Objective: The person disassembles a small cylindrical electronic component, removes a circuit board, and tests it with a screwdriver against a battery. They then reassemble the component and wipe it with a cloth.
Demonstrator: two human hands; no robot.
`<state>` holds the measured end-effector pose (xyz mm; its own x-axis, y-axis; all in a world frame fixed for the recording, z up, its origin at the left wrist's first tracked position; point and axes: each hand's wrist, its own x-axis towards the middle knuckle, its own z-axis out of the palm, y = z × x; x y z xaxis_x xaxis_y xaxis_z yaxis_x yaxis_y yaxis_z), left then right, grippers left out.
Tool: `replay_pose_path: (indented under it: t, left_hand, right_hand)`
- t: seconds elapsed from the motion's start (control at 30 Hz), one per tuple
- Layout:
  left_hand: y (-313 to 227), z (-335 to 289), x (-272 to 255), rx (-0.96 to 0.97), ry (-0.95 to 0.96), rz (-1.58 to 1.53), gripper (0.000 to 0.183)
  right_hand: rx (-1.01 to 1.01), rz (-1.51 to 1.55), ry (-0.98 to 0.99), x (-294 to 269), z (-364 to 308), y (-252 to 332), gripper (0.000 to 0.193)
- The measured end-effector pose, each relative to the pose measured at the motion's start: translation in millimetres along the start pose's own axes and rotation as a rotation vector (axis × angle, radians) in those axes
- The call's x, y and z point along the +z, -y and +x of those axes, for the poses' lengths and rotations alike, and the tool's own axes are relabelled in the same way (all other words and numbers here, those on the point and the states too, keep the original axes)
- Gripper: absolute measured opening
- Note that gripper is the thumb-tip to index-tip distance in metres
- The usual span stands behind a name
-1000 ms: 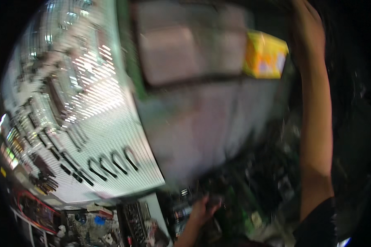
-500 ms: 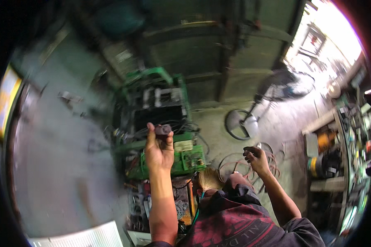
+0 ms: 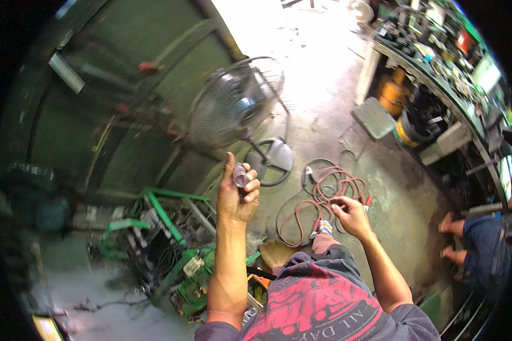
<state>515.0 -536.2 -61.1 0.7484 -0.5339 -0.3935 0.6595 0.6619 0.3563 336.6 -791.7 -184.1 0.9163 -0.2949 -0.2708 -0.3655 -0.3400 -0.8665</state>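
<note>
My left hand (image 3: 237, 199) is raised near the middle of the view. Its fingers wrap round a short greyish cylinder (image 3: 240, 175) with a rounded, hollow-looking end; the exact kind is not clear. The thumb points up beside it. To the right, my right hand (image 3: 352, 217) hovers with loosely bent fingers, thumb a little apart, and nothing visible in it. Beyond and below that hand, red and black cables with clamps (image 3: 322, 190) lie coiled on the floor.
A pedestal fan (image 3: 233, 105) stands ahead, by a dark green panelled wall. Green-framed machinery (image 3: 170, 238) is at lower left, beside a straw broom (image 3: 276, 253). On the right are a cluttered workbench (image 3: 438, 71), a stool (image 3: 374, 118), an orange tank (image 3: 393, 94) and another person's legs (image 3: 458, 241).
My view has swung to the right, bringing the fan, cables and workbench closer to the middle. The greyish cylinder stays in my left hand, and both hands remain raised.
</note>
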Motion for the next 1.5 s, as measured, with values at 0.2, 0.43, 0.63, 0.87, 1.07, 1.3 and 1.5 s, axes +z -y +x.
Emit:
replay_pose_path:
  t: [0.2,0.43,0.63,0.87,1.07,1.3,1.5]
  left_hand:
    - [73.6,111.0,98.1,-0.135,0.001,0.189,0.046]
    - [137.0,204.3,157.9,-0.377,0.007,0.195,0.05]
    - [172.5,261.0,197.9,-0.415,-0.021,0.366,0.048]
    - [196.8,351.7,226.6,-0.593,0.065,0.336,0.046]
    - [200.9,451.8,271.4,-0.716,0.212,0.281,0.045]
    - [195.2,541.7,341.9,-0.808,0.361,0.12,0.051]
    - [224.0,597.5,376.8,-0.874,0.487,0.003,0.05]
  right_hand:
    - [0.088,0.21,-0.294,-127.3,38.6,-38.8,0.026]
    - [0.198,0.345,-0.622,-191.7,13.4,-107.6,0.024]
    - [0.387,0.384,-0.704,-178.5,-4.4,-132.9,0.022]
    - [0.469,0.37,-0.763,-185.9,32.8,-129.3,0.023]
    - [0.526,0.316,-0.853,-234.6,121.4,-104.2,0.023]
    - [0.378,0.401,-0.902,-308.6,246.2,-34.2,0.026]
    - [0.163,0.304,-0.892,-365.0,312.5,10.3,0.024]
